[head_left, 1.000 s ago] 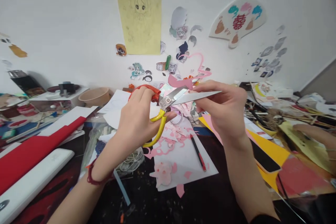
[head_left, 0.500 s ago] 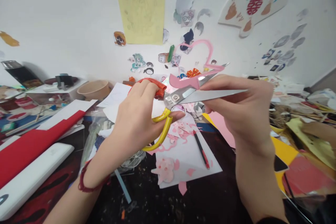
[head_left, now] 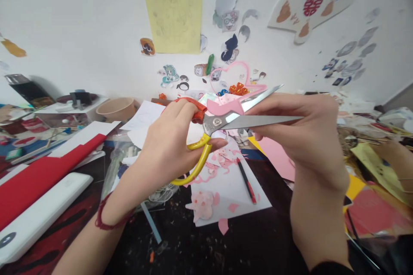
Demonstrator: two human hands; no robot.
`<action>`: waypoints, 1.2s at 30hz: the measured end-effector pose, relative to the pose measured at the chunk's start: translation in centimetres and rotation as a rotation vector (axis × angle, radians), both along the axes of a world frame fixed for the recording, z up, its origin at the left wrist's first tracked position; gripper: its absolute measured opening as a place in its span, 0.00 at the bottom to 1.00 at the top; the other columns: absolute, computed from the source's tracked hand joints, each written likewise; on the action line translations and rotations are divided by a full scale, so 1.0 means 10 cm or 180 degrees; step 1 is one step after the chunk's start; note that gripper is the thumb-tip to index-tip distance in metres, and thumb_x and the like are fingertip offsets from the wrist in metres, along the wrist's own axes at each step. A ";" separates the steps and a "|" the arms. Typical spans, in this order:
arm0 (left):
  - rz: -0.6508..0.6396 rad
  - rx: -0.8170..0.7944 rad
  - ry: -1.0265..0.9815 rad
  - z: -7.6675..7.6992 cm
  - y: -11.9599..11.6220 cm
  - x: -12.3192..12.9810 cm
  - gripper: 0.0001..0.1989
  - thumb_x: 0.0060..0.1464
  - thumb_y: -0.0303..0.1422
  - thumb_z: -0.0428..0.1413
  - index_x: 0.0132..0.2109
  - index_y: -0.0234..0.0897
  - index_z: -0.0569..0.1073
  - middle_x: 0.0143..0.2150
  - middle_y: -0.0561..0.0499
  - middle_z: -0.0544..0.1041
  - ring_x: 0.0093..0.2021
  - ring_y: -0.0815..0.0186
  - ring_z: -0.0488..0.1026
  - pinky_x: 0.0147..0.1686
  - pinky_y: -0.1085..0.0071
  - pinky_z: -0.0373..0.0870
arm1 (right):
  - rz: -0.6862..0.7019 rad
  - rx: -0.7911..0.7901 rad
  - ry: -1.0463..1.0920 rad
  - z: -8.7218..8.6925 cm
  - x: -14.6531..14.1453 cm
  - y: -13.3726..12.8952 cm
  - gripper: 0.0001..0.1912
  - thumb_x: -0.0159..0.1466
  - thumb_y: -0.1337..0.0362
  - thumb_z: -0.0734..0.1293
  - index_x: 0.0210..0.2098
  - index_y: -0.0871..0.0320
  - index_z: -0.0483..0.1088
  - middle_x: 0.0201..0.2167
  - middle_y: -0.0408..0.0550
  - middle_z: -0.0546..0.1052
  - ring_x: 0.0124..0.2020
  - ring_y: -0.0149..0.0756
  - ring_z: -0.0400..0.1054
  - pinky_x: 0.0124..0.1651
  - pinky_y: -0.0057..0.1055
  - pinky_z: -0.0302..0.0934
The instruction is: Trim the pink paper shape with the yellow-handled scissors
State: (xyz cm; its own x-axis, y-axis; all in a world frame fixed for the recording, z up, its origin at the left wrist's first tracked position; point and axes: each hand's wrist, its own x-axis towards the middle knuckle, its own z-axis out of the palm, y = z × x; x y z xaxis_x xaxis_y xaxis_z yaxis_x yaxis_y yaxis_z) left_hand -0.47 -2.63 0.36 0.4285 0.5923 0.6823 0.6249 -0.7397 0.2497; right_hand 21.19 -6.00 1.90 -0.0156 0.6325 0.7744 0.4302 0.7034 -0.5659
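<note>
My left hand [head_left: 171, 137] grips the scissors [head_left: 217, 122] by their handles, one wrapped orange-red and one yellow. The blades are spread and point right. Between them sits a piece of pink paper [head_left: 224, 106], with a thin curling pink strip [head_left: 248, 73] rising behind it. My right hand [head_left: 293, 126] is beside the blades, thumb and fingers pinched near the paper's right side; its fingertips are partly hidden by the blades. Below, a white sheet [head_left: 232, 189] bears pink scraps, a pink paper flower [head_left: 202, 205] and a black and red pen [head_left: 247, 181].
At left lie a long white case [head_left: 45, 215], red paper [head_left: 48, 169] and a round bowl [head_left: 116, 110]. Pink sheets [head_left: 277, 157] and yellow paper [head_left: 377, 167] lie at right. A wall [head_left: 97, 17] with drawings and stickers stands behind the dark table [head_left: 180, 245].
The thin pink strip has dropped lower and shifted left. My right hand has moved slightly right and down, and the pink piece between the blades is a little lower.
</note>
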 end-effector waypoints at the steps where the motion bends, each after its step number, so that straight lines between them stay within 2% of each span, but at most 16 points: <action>1: -0.0020 -0.0008 -0.0006 0.00 0.00 0.00 0.20 0.53 0.49 0.61 0.43 0.40 0.66 0.46 0.45 0.76 0.45 0.54 0.71 0.40 0.60 0.66 | 0.0027 0.0003 0.0034 0.00 0.00 0.00 0.18 0.50 0.81 0.72 0.28 0.50 0.81 0.23 0.37 0.78 0.26 0.30 0.71 0.28 0.28 0.67; 8: -0.0051 -0.0106 -0.0110 -0.02 0.00 0.02 0.20 0.53 0.49 0.61 0.42 0.40 0.67 0.42 0.45 0.76 0.41 0.56 0.70 0.35 0.62 0.64 | 0.0180 -0.0066 0.0293 0.00 -0.02 0.02 0.16 0.50 0.81 0.72 0.26 0.51 0.81 0.22 0.37 0.78 0.24 0.29 0.71 0.24 0.26 0.65; 12: -0.0032 -0.0257 -0.0200 -0.03 0.00 0.04 0.20 0.52 0.48 0.62 0.43 0.40 0.67 0.44 0.46 0.76 0.40 0.58 0.70 0.35 0.62 0.63 | 0.0413 -0.0230 0.0472 0.01 -0.01 0.04 0.18 0.50 0.83 0.71 0.27 0.51 0.81 0.21 0.37 0.77 0.21 0.26 0.68 0.22 0.24 0.64; 15: -0.0083 -0.0299 -0.0231 -0.02 0.00 0.05 0.20 0.52 0.48 0.61 0.43 0.40 0.66 0.41 0.48 0.74 0.38 0.60 0.69 0.35 0.63 0.63 | 0.0546 -0.0302 0.0592 0.02 -0.01 0.04 0.16 0.50 0.81 0.72 0.27 0.52 0.81 0.22 0.38 0.78 0.20 0.25 0.67 0.21 0.25 0.63; 21: -0.0136 -0.0451 -0.0249 -0.01 -0.02 0.05 0.19 0.53 0.48 0.59 0.41 0.39 0.65 0.38 0.49 0.73 0.36 0.61 0.67 0.34 0.64 0.61 | 0.0507 -0.0368 0.0622 0.03 -0.04 0.03 0.11 0.53 0.77 0.74 0.28 0.54 0.81 0.24 0.41 0.79 0.22 0.27 0.69 0.21 0.26 0.64; 36: 0.0010 -0.0572 -0.0262 -0.03 -0.03 0.09 0.19 0.54 0.46 0.59 0.41 0.37 0.64 0.37 0.50 0.70 0.35 0.64 0.63 0.35 0.66 0.59 | 0.0626 -0.0330 0.0764 0.00 -0.06 0.08 0.12 0.53 0.79 0.73 0.28 0.55 0.81 0.22 0.39 0.77 0.19 0.22 0.66 0.20 0.20 0.65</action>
State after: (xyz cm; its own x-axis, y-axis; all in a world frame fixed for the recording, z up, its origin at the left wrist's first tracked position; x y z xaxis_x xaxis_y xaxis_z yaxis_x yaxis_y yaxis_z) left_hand 0.39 -2.89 0.06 0.3737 0.7090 0.5981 0.5992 -0.6767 0.4279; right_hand 20.57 -5.16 1.87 0.0301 0.7112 0.7023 0.1374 0.6930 -0.7077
